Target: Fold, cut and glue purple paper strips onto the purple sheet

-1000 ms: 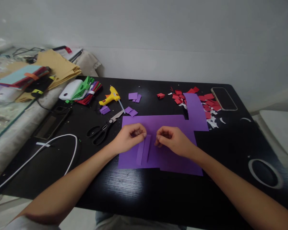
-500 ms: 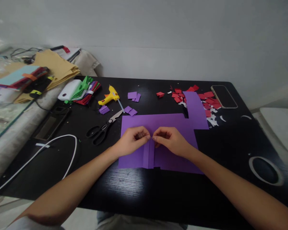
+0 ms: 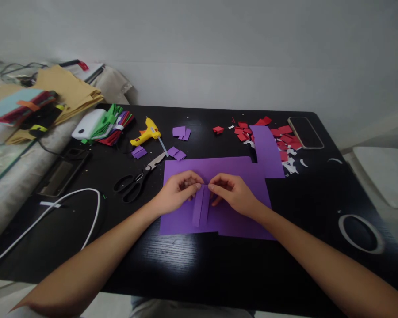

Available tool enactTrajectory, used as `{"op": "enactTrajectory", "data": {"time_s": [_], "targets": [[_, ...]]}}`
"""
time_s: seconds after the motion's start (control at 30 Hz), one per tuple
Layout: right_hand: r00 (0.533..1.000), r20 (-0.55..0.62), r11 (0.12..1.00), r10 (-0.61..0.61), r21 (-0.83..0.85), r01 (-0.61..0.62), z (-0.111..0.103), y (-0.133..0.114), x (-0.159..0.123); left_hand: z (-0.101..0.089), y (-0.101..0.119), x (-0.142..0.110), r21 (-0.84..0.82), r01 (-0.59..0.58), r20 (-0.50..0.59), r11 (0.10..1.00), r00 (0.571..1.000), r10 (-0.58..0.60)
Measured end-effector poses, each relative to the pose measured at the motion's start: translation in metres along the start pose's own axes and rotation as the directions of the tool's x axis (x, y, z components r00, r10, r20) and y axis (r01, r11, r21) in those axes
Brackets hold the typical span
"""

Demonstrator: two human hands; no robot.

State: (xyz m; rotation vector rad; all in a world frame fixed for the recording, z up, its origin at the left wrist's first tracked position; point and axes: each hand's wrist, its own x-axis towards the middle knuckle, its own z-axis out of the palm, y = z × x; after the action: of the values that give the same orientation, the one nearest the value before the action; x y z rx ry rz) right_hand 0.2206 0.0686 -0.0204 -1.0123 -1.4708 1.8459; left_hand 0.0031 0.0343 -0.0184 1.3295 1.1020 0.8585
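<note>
A folded strip of purple paper (image 3: 200,207) hangs between my hands, creased lengthwise, above a large purple sheet (image 3: 242,225). My left hand (image 3: 181,191) pinches its upper left corner between thumb and fingers. At the upper right corner, my right hand (image 3: 230,192) pinches it the same way. The fingertips of both hands are close together. A curved purple piece (image 3: 268,152) overlaps the sheet's right upper corner. Left of the sheet lie black-handled scissors (image 3: 139,176), their blades partly apart. Small purple paper pieces (image 3: 177,153) rest just beyond the sheet.
Behind the scissors lies a yellow glue gun (image 3: 147,132) with a glue stick. Red paper scraps (image 3: 287,139) and a phone (image 3: 305,132) are at the back right. A tape ring (image 3: 361,234) sits at right. A white cable (image 3: 94,212) loops at left, near bundled coloured paper (image 3: 111,126).
The folded strip has tilted, its lower end swinging slightly left and lifting from the sheet's front edge. Both hands keep their pinch. The whole view has shifted a little.
</note>
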Motion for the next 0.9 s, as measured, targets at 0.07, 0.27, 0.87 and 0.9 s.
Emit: {"op": "enactTrajectory", "data": {"time_s": [0.07, 0.27, 0.87, 0.9], "targets": [[1.0, -0.011, 1.0, 0.0, 0.016, 0.0, -0.0009, -0.0003, 0.0005, -0.0006, -0.0013, 0.0001, -0.011, -0.016, -0.003, 1.0, 1.0, 0.016], [0.997, -0.076, 0.994, 0.015, 0.107, -0.007, -0.0039, -0.0001, 0.0031, -0.0007, -0.0047, 0.0, -0.064, -0.011, -0.02, 0.998, 1.0, 0.009], [0.997, -0.067, 0.999, 0.028, 0.044, -0.025, -0.0027, 0.0004, 0.0006, 0.0006, -0.008, 0.0006, -0.125, 0.028, 0.001, 0.992, 1.0, -0.028], [0.997, -0.069, 0.999, 0.031, 0.043, -0.028, -0.0026, 0.0001, 0.0006, 0.0009, -0.0078, 0.0006, -0.124, 0.03, 0.001, 0.992, 1.0, -0.03]]}}
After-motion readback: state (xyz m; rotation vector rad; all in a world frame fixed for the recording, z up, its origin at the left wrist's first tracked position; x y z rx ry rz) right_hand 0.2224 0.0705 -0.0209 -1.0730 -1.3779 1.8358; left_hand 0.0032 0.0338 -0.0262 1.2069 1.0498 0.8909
